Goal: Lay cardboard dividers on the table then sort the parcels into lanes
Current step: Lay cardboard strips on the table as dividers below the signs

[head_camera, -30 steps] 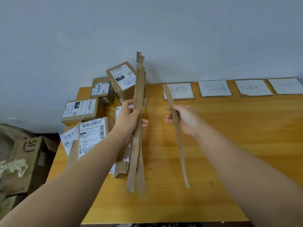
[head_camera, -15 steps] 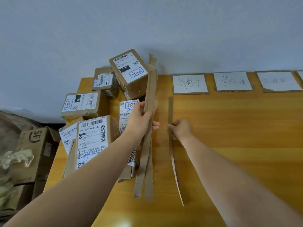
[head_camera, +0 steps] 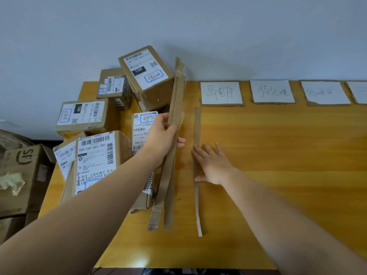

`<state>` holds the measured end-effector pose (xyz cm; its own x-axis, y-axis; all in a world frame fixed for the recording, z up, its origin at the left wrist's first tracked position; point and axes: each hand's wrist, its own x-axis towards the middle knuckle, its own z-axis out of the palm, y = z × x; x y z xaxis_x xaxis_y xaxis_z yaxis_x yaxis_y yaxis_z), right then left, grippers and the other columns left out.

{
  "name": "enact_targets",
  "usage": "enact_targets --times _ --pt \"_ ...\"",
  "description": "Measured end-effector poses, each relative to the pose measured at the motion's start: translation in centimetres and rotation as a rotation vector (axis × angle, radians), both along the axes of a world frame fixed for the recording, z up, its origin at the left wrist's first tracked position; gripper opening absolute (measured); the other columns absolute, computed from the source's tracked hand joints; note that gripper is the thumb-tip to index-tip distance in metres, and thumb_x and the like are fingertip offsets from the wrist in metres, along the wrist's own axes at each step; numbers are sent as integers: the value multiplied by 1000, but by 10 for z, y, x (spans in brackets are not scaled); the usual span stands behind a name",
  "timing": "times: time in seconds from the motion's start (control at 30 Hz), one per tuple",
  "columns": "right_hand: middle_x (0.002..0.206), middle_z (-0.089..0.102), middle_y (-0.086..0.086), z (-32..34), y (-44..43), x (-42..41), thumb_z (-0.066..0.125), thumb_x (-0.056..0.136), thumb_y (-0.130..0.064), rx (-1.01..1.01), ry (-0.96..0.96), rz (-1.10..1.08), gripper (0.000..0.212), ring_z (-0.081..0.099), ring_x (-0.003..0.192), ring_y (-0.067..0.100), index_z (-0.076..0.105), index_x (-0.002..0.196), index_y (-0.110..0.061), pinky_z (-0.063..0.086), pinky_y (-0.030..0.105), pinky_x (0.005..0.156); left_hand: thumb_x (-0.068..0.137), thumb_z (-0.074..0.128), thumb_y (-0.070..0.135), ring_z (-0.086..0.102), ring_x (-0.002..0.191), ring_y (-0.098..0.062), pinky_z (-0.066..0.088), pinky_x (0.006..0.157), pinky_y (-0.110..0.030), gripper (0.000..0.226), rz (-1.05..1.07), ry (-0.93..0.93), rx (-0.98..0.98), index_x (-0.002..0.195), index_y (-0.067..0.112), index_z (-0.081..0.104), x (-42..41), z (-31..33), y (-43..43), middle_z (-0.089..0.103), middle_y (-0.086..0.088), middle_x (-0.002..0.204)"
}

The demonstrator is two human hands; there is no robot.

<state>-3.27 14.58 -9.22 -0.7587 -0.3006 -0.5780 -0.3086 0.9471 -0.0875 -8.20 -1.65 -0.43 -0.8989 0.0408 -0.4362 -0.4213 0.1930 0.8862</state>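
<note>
Your left grip (head_camera: 161,137) is curled round a bundle of cardboard strips (head_camera: 177,96) and holds it tilted above the table (head_camera: 278,155), with its lower ends near the parcels (head_camera: 95,155) piled at the left. Your right grip (head_camera: 213,165) lies flat with its fingers straight. Its thumb side rests on a single divider strip (head_camera: 197,126), which lies on the table and runs from you toward the label cards (head_camera: 221,93).
</note>
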Motion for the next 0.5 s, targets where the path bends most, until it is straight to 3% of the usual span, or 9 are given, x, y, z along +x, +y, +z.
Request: enact_targets --times 0.37,0.5 --pt "162 -13 -5 3 -3 -16 53 88 -57 -69 3 -62 95 -13 149 26 -6 154 -23 -9 54 117 98 50 15 70 65 -14 60 59 -24 35 16 -1 43 133 18 42 0 4 4 63 -9 112" --pt "163 -3 -2 20 1 -13 50 92 -51 -210 138 -147 83 -3 150 24 3 155 -24 -3 47 119 99 47 11 68 62 -15 60 57 -24 35 22 2 64 133 14 41 0 9 7 67 -12 107"
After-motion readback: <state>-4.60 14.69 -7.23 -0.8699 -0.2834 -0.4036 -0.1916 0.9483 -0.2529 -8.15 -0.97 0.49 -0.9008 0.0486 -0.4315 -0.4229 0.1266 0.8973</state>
